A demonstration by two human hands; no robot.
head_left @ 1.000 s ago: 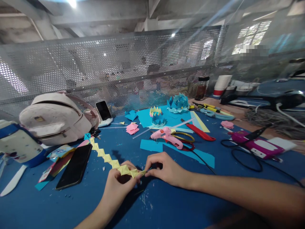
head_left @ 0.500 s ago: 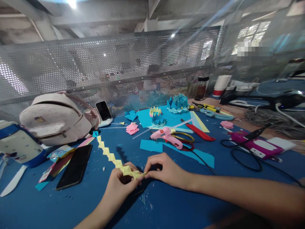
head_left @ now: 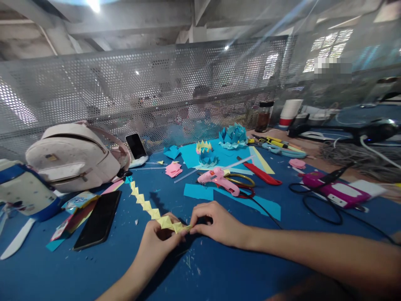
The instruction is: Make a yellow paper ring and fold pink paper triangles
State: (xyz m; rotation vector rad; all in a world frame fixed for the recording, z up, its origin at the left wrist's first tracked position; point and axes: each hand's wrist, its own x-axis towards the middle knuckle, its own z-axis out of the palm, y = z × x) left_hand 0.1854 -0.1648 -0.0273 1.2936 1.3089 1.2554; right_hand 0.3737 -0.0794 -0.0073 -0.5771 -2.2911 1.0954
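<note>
A chain of folded yellow paper [head_left: 155,213] with a zigzag edge stretches from my hands up and left, with a blue folded piece [head_left: 128,179] by its far end. My left hand [head_left: 161,236] pinches the chain close to its near end. The thumb and forefinger of my right hand [head_left: 211,221] are closed on the tip of that same end. Beyond my hands lie a strip of blue paper [head_left: 198,192] and a pink hot glue gun [head_left: 218,177].
To the left are a black phone [head_left: 99,220], a pale backpack [head_left: 73,156] and a bottle [head_left: 26,190]. Folded paper crowns [head_left: 208,158], a blue paper flower [head_left: 233,136] and a red box cutter [head_left: 262,172] lie farther back. A corded magenta device [head_left: 336,190] sits right.
The far end of the yellow chain has dipped slightly and shifted a little right. Both hands keep their pinch in almost the same place.
</note>
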